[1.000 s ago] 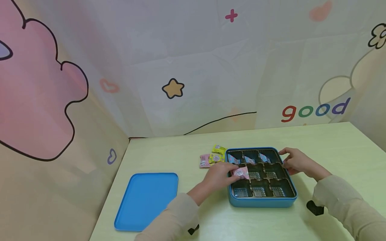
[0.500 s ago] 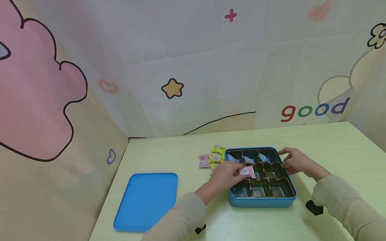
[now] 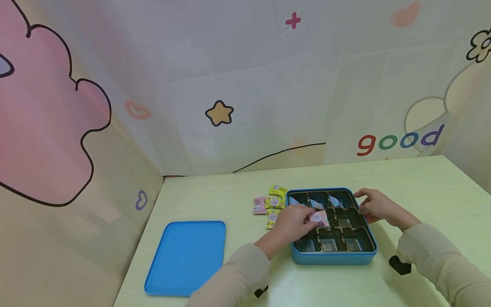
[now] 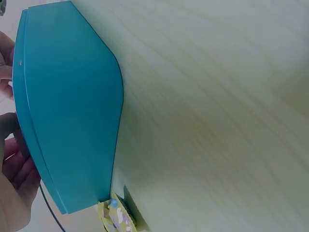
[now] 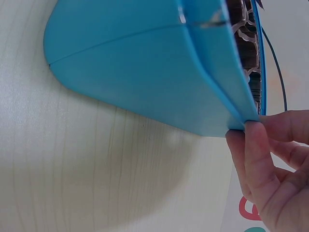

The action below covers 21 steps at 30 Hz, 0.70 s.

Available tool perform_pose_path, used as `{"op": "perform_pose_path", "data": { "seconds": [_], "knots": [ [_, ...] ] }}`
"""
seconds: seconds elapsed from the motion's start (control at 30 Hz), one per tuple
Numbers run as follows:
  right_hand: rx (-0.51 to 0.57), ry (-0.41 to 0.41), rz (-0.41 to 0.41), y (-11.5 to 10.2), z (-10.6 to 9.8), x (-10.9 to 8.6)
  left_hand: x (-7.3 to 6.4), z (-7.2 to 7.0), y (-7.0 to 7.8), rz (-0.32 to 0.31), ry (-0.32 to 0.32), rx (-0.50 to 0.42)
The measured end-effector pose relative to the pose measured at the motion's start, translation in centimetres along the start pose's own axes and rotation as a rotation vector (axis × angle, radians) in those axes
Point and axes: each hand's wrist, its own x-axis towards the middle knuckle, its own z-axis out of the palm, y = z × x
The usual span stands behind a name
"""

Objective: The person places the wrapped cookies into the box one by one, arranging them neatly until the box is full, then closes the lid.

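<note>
The left hand (image 3: 293, 222) is clamped on a pink packet (image 3: 319, 218), pinching it between thumb and fingers. The packet is located at the middle compartment of the middle row of a black tray (image 3: 354, 220); whether it touches the compartment floor cannot be confirmed, as the fingers and viewing angle obscure this.

The tray is seated in a blue tin (image 3: 333, 258), which surrounds the grip. In the row just beyond the grip, three blue packets (image 3: 316, 204) occupy one compartment each. To the right of the grip, the right hand (image 3: 377, 205) holds the tin's rim at the side, thumb and fingertips together on the edge.

To the left of the grip, just beside the tin, three yellow packets (image 3: 275, 202) lie on the table (image 3: 215, 196). A second pink packet (image 3: 259, 205) adjoins them on the far side from the tin. Further left and nearer the person, a flat blue lid (image 3: 188, 256) rests on the table, well apart from the tin.
</note>
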Motion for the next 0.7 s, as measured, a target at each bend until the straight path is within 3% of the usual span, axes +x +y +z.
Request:
{"op": "perform_pose_path", "data": {
  "seconds": [0.37, 0.7],
  "knots": [
    [0.002, 0.0, 0.009, -0.1, 0.1, 0.0, 0.4, 0.3, 0.7, 0.007, 0.039, 0.041],
    [0.0, 0.005, -0.001, -0.2, 0.1, -0.2, 1.0, 0.4, 1.3, 0.002, 0.003, 0.058]
  ]
}}
